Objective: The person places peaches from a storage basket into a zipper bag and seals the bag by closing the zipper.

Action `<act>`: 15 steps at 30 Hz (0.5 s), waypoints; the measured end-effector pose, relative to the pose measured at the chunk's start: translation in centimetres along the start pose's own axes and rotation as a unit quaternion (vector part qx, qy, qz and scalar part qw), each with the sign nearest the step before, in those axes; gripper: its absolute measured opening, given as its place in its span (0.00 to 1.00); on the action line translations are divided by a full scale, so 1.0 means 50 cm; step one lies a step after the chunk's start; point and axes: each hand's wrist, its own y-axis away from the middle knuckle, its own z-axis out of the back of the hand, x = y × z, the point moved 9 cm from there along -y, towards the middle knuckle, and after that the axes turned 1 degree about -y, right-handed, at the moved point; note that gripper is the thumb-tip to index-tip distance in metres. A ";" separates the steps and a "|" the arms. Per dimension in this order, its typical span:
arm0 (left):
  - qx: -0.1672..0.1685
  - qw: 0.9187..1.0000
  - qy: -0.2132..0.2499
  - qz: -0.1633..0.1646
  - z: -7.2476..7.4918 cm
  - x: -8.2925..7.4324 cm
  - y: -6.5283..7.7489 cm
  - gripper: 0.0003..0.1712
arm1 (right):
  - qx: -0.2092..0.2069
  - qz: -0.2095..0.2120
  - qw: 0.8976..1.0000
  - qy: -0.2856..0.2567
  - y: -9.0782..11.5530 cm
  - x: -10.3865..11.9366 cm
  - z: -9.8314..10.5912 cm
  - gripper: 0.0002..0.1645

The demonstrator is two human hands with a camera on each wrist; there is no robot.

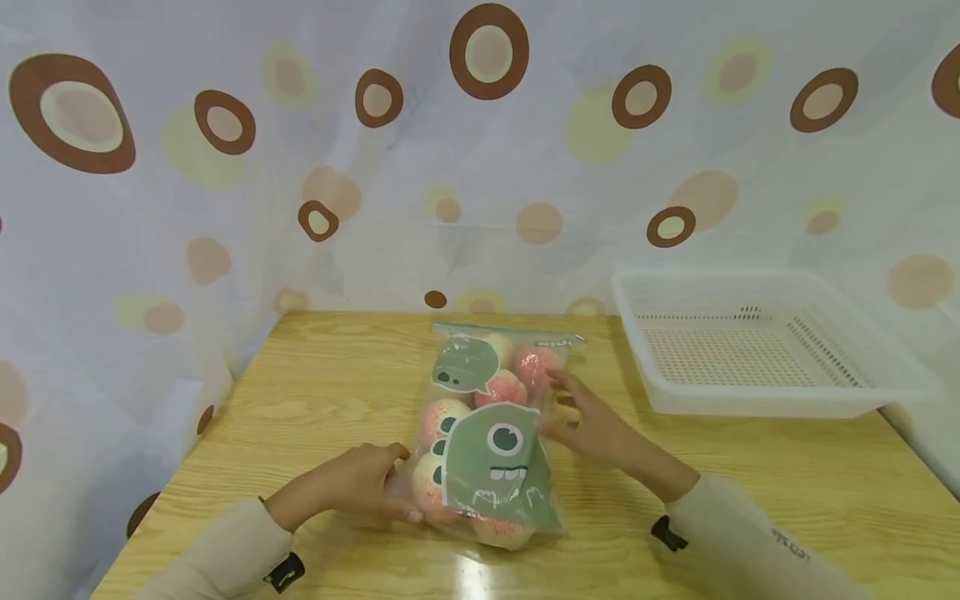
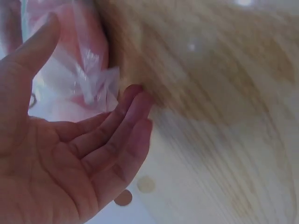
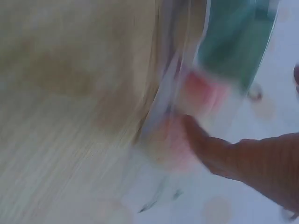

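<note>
A clear zip bag [image 1: 498, 442] with a green dinosaur print lies on the wooden table, filled with several round pink-and-cream peaches [image 1: 444, 419]. Its blue-edged zip end points to the back. At the bag's lower left side is my left hand [image 1: 367, 482], thumb toward me and fingers loosely bent; the left wrist view shows its palm [image 2: 51, 163] bare beside the crinkled plastic. Along the upper right edge, my right hand [image 1: 596, 425] has its fingers spread around the bag's side. In the blurred right wrist view, the right thumb [image 3: 205, 144] overlaps a peach [image 3: 168, 144].
A white perforated plastic basket [image 1: 757, 402] stands at the back right of the table [image 1: 315, 375]. Behind and around the table hangs a pale sheet [image 1: 487, 192] patterned with brown rings and soft dots.
</note>
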 end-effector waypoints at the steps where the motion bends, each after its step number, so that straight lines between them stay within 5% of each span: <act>1: -0.011 1.000 -0.009 -0.002 0.001 -0.005 -0.002 0.40 | 0.021 0.025 0.999 0.027 0.018 0.020 -0.024 0.60; 4: -0.045 0.998 -0.047 -0.017 0.004 -0.022 -0.005 0.30 | 0.078 0.076 0.987 0.119 0.062 0.052 -0.092 0.73; 7: -0.071 0.992 -0.099 -0.039 0.005 -0.041 -0.006 0.25 | 0.087 0.088 0.980 0.159 0.081 0.058 -0.127 0.76; 15: -0.107 0.977 -0.173 -0.063 -0.003 -0.063 -0.010 0.21 | 0.023 0.080 0.983 0.166 0.090 0.049 -0.123 0.52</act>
